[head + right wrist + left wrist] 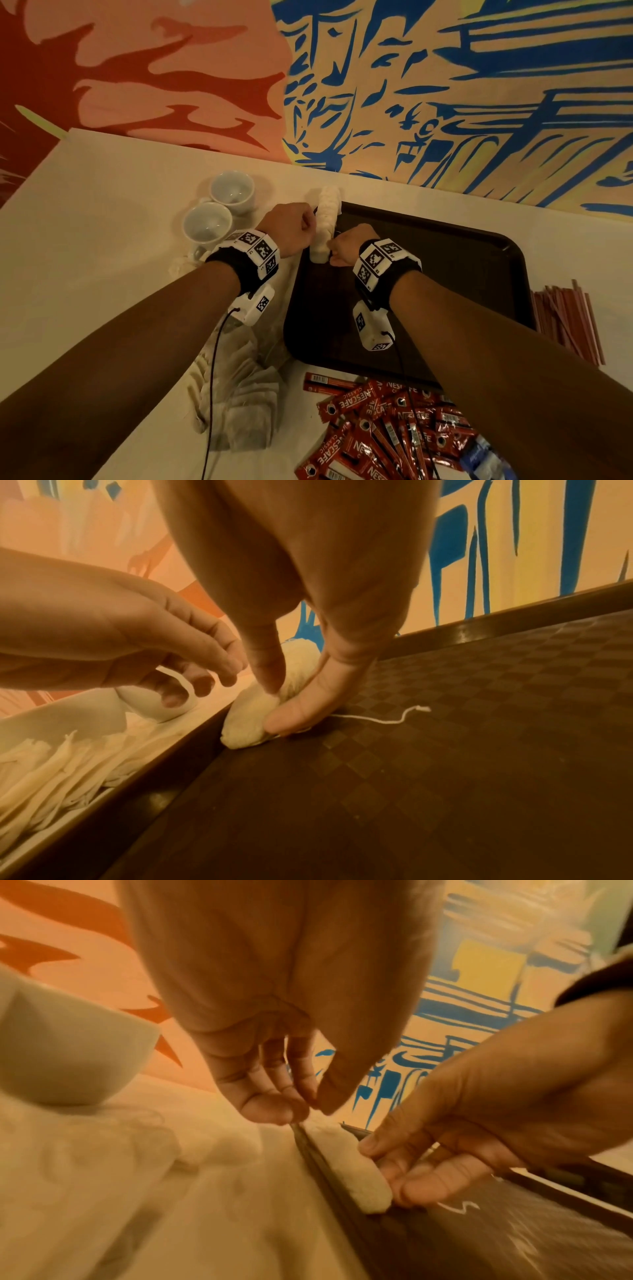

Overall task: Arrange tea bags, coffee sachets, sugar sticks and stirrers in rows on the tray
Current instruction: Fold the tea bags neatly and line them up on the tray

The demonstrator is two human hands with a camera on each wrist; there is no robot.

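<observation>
Tea bags going down in a row along the tray's left edge.
Right hand pinches the near end of the row, thumb and forefinger curled on it; left hand hovers beside the rim, fingers loosely curled, holding nothing. Coffee sachets, stirrers and loose bags wait on the table.

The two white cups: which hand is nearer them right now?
Left. The left hand is beside the white cups, at the tea bag row's outer side; the right hand is over the tray, beyond the row.
</observation>
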